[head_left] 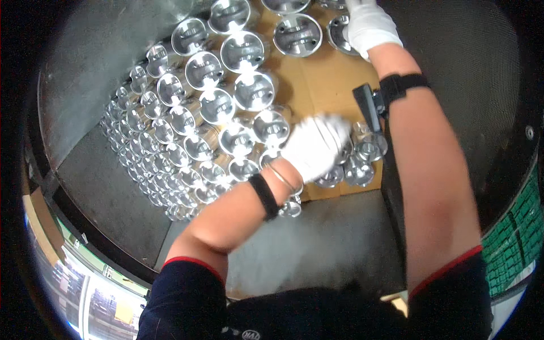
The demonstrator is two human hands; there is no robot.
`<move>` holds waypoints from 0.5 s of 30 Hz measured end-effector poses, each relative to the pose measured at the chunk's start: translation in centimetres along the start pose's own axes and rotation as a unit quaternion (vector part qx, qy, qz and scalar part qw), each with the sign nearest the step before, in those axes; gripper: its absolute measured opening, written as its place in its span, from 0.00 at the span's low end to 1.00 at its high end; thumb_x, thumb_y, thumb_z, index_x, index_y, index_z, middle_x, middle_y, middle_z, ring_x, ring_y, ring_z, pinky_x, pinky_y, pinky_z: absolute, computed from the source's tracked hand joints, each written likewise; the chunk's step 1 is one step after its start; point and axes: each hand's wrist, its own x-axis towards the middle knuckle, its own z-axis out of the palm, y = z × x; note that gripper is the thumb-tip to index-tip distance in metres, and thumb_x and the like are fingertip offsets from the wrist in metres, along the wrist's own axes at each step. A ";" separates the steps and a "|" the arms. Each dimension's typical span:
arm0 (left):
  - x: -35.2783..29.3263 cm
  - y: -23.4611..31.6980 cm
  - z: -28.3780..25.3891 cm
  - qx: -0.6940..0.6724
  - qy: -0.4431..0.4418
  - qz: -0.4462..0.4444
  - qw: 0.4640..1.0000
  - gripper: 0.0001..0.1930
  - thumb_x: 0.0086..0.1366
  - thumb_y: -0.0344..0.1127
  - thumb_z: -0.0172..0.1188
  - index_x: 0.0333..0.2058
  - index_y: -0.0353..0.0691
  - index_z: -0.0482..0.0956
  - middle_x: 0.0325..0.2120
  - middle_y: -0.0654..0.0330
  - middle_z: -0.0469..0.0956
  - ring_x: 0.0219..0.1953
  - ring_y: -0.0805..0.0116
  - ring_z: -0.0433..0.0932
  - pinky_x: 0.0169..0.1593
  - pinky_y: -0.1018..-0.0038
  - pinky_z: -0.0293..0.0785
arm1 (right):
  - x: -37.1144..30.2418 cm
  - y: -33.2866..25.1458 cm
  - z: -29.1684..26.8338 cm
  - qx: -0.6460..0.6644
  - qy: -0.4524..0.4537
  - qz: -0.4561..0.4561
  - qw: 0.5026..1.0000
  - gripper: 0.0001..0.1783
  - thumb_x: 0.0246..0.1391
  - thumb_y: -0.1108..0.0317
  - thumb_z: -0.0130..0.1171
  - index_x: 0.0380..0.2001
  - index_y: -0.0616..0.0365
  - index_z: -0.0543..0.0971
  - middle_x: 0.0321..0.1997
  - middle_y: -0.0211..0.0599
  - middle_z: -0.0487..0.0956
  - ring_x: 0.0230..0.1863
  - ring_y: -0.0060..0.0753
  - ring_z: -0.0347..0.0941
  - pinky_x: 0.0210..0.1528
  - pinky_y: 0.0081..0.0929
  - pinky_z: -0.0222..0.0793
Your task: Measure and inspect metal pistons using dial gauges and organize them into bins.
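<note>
Rows of shiny metal pistons (242, 52) stand on a brown cardboard sheet (323, 79) inside a dark metal bin. My left hand (317, 146), in a white glove, is over the sheet's near part, smeared by motion, so its grip is unclear. Right beside its fingers is a small cluster of pistons (358, 170), some tipped over. At the far right, my white-gloved right hand (372, 28) reaches past the top edge of the picture, which cuts off its fingers. A piston (340, 35) sits against that hand's left side, partly covered by it. Another piston (297, 35) stands farther left.
The bin's dark wall (459, 68) rises close by my right arm, and a grey wall (107, 51) bounds the left. A bare metal floor strip (334, 226) lies nearer me. Green crates (513, 238) are outside at right. A black device (369, 107) is strapped to my right wrist.
</note>
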 end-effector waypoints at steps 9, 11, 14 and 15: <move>0.1 0.3 16.1 0.174 0.162 -0.019 0.971 0.24 0.63 0.36 0.51 0.56 0.30 0.70 0.42 0.45 0.79 0.46 0.51 0.77 0.51 0.61 0.73 | -26.2 1.4 9.1 0.159 -0.106 0.069 0.979 0.22 0.53 0.63 0.64 0.53 0.49 0.75 0.56 0.43 0.75 0.50 0.51 0.77 0.52 0.45 0.75; 0.3 0.1 15.4 0.166 0.141 -0.012 0.976 0.23 0.63 0.37 0.53 0.54 0.31 0.71 0.42 0.46 0.79 0.47 0.52 0.77 0.51 0.62 0.72 | -28.0 1.9 10.3 0.076 -0.081 0.034 0.993 0.29 0.50 0.63 0.66 0.57 0.46 0.72 0.62 0.40 0.69 0.51 0.49 0.76 0.52 0.45 0.74; 0.3 -0.2 15.0 0.174 0.131 0.001 0.976 0.22 0.62 0.38 0.53 0.53 0.34 0.72 0.38 0.50 0.80 0.44 0.55 0.78 0.47 0.62 0.74 | -28.6 3.3 12.2 0.033 -0.132 0.014 0.991 0.34 0.48 0.62 0.68 0.60 0.44 0.69 0.68 0.36 0.62 0.50 0.48 0.75 0.53 0.45 0.74; 0.3 0.0 14.5 0.168 0.113 -0.002 0.979 0.20 0.61 0.37 0.55 0.51 0.34 0.73 0.38 0.51 0.81 0.43 0.56 0.79 0.46 0.63 0.73 | -28.5 3.8 12.8 0.034 -0.099 -0.005 0.994 0.34 0.48 0.63 0.68 0.59 0.44 0.70 0.68 0.36 0.62 0.47 0.49 0.74 0.51 0.45 0.74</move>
